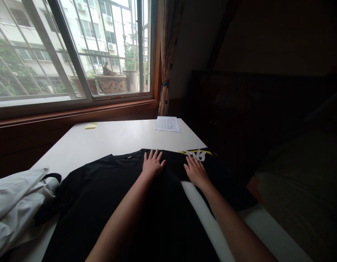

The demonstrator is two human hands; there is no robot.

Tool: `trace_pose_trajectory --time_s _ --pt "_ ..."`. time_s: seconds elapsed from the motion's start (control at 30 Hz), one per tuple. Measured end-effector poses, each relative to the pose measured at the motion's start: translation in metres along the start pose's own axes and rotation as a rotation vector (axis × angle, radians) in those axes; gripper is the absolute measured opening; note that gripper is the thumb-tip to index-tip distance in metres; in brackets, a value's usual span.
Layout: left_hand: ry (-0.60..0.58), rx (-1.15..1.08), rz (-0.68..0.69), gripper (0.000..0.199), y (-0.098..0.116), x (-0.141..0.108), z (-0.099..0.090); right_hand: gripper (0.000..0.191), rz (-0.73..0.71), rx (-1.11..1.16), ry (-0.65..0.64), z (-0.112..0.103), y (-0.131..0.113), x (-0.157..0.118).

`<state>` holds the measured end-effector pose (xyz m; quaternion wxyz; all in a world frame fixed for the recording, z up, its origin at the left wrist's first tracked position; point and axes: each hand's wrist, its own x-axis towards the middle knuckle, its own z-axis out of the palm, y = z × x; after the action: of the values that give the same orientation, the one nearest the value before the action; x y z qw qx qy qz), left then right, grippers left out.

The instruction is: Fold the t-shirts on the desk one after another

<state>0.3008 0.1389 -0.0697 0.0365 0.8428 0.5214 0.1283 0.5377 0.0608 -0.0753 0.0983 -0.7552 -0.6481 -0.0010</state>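
A black T-shirt (102, 196) lies spread out on a white table, its neckline toward the far side and a small label inside the collar. My left hand (153, 163) rests flat on the shirt just right of the neckline, fingers spread. Farther right, my right hand (196, 171) lies on the sleeve with its fingers stretched out. Just beyond its fingertips are white strips (199, 155) and a yellow strip (208, 150); what they belong to I cannot tell. Neither hand grips anything.
Bare white table (124, 134) shows beyond the shirt. A yellow sticky note (91, 126) and written papers (168, 124) lie near its far edge. Crumpled white cloth (18, 203) is heaped at the left. A barred window (108, 51) and a tied curtain (168, 54) stand behind; the right side is dark.
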Motion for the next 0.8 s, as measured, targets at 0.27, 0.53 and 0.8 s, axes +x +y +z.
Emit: trace_pose_trajectory --time_s 0.27,0.53,0.8 --pt "0.096 0.035 -0.003 0.058 0.006 -0.003 -0.01 0.056 0.038 0.038 0.056 0.004 0.005 0.002" --pt "0.048 -0.004 0.195 0.061 0.03 -0.007 0.002 0.057 0.026 0.049 0.056 0.006 0.008 0.003" --pt "-0.003 -0.013 0.094 0.062 0.0 0.01 -0.001 0.058 0.028 0.047 0.036 0.004 0.008 0.004"
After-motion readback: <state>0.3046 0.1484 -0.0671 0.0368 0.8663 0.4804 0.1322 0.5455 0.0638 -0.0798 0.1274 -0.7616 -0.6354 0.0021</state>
